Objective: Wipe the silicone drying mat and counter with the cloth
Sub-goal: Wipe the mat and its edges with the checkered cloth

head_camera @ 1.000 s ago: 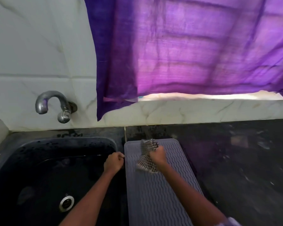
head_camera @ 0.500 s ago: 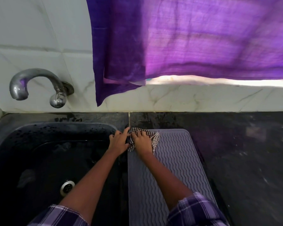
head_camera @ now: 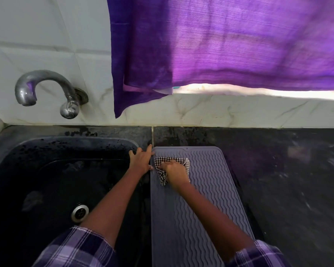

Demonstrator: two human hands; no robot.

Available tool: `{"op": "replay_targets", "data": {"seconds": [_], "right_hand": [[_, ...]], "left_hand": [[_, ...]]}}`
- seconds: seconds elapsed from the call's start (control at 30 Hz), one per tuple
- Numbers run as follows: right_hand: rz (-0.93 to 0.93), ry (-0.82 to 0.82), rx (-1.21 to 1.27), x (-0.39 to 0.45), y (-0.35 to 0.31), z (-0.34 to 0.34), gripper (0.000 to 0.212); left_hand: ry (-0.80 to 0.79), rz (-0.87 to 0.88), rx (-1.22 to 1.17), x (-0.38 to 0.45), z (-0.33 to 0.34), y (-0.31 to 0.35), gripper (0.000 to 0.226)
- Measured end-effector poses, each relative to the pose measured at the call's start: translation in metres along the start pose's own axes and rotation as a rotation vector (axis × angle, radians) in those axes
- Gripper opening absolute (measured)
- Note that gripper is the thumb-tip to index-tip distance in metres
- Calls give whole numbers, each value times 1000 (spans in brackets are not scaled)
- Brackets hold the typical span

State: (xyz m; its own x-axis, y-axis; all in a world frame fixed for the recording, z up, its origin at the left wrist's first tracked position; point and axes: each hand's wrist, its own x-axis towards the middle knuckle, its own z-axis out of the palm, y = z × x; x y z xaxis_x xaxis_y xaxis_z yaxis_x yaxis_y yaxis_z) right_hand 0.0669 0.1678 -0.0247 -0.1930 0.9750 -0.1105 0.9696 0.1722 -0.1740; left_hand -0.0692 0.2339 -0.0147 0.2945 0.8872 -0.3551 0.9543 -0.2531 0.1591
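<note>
Since half a second ago the checked cloth (head_camera: 163,169) has slid back from the mat's far left corner, and the right hand (head_camera: 175,171) with it. Right hand closed over the bunched cloth, pressing it onto the grey ribbed silicone drying mat (head_camera: 199,199) near its left edge. Left hand (head_camera: 141,160) flat, fingers spread, on the strip between the black sink (head_camera: 46,170) and the mat; fingertips appear to touch the mat's edge, view unclear. Mat lies on the dark counter (head_camera: 287,180). Chrome tap (head_camera: 46,89) on the tiled wall; purple curtain (head_camera: 220,45) overhead.
</note>
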Motion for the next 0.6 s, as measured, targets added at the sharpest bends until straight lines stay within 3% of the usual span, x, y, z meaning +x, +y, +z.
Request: {"op": "replay_targets", "data": {"seconds": [0.13,0.23,0.33,0.47,0.6], "right_hand": [[25,-38,65,-9,-2,-13,43],[229,106,198,12,-2,-34,43],[233,242,174,35,-9,-45,46],[120,-3,-8,41,-26,-20,41],[116,-18,3,38,-23,-12,41]], "left_hand": [[-64,32,-166,-5,-9,2,94],[0,7,-298,-11,-18,-1,87],[92,-6,-292,-15,-22,-8,87],[54,22,-253,-20,-15,-12,87],[-57,76,-168,-28,-9,-6,88]]}}
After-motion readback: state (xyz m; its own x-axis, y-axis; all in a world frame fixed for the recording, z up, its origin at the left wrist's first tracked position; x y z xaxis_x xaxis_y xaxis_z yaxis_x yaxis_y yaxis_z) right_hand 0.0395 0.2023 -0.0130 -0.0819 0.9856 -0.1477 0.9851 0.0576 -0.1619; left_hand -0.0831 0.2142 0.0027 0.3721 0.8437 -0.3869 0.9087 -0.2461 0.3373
